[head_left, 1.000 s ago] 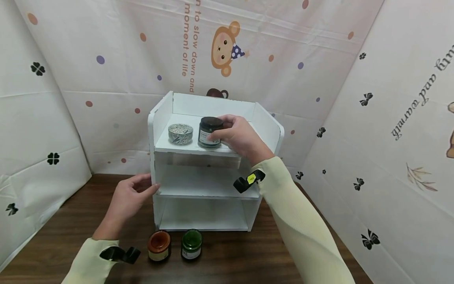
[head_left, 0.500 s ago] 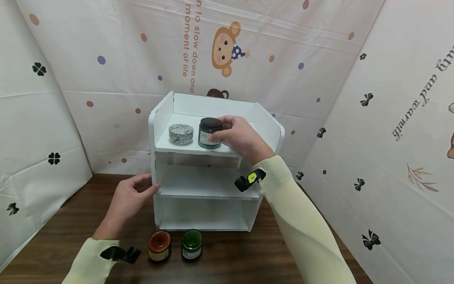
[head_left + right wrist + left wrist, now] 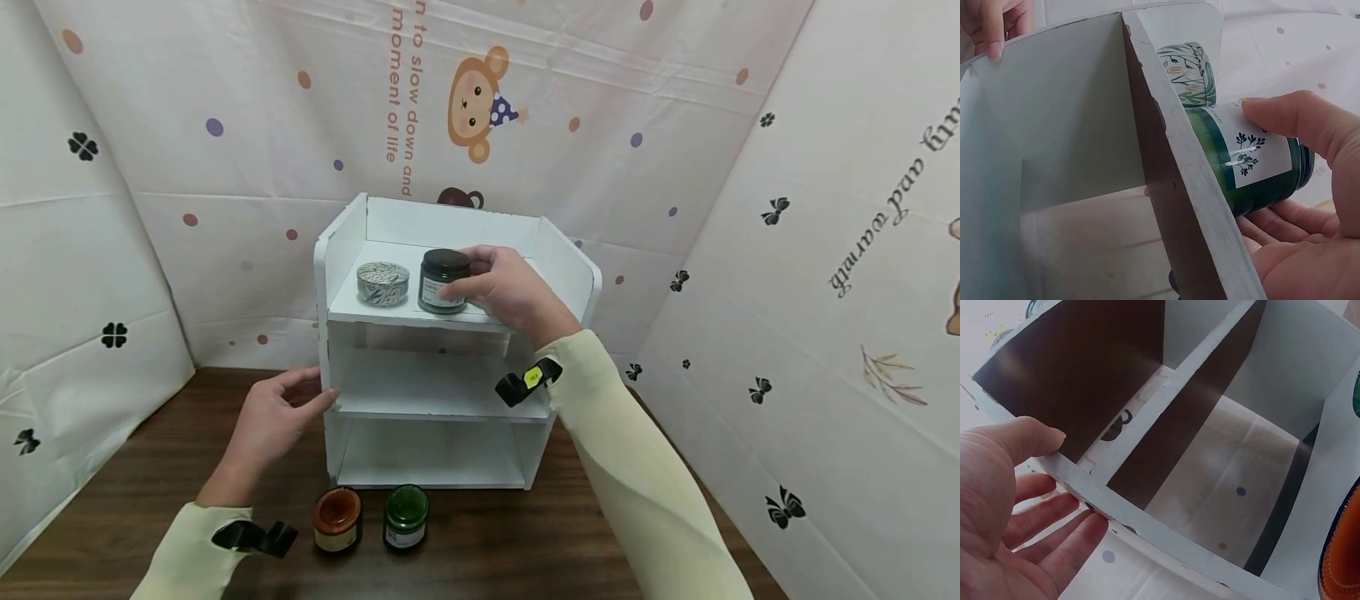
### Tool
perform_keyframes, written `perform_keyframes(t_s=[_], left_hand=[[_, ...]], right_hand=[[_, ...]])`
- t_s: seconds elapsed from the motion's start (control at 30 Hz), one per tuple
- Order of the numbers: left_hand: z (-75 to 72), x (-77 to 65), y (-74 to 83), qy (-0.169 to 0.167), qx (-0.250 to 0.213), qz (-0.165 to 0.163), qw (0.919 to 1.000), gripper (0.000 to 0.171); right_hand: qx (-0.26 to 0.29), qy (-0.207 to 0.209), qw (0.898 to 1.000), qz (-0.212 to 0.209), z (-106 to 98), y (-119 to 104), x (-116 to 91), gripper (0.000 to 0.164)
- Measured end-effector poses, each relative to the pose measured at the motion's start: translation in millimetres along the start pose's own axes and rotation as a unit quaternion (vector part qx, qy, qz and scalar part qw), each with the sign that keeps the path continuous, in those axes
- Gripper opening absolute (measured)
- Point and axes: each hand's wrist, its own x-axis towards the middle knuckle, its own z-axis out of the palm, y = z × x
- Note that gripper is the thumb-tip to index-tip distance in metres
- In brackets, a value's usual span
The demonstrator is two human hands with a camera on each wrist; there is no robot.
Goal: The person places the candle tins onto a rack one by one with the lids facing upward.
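At the left panel [image 3: 323, 342] of the white shelf unit [image 3: 438, 383], the left hand [image 3: 270, 417] pinches the edge. Rightward: an amber glass jar [image 3: 337, 521], left on the tabletop [image 3: 525, 550]; a leaf-patterned tin [image 3: 382, 285], already on the top shelf [image 3: 390, 252]; a green glass jar [image 3: 406, 517], also below; lastly a black-lidded jar [image 3: 442, 283], seemingly set up there, gripped by the right hand [image 3: 513, 292]. Nothing has visibly shifted since half a second ago.

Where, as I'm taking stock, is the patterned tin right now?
In the head view, the patterned tin stands on the top shelf, toward its left side, just left of the dark jar that the right hand grips.
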Motion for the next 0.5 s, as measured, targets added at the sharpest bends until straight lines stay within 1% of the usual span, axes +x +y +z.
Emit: perform_keyframes(t_s=[0.1,0.4,0.5], left_hand=[[0.1,-0.1,0.2,0.000,-0.001,0.000,1.0000,0.061],[-0.1,-0.2,0.1,-0.001,-0.004,-0.002,1.0000,0.063],[0.1,-0.1,-0.5,-0.001,-0.004,-0.003,1.0000,0.063]], right_hand=[[-0.016,0.009,1.000,0.000,0,0,-2,0.052],[-0.015,0.039,0.999,-0.008,0,0,-10,0.070],[-0.034,0.051,0.998,-0.007,1,0,-13,0.075]])
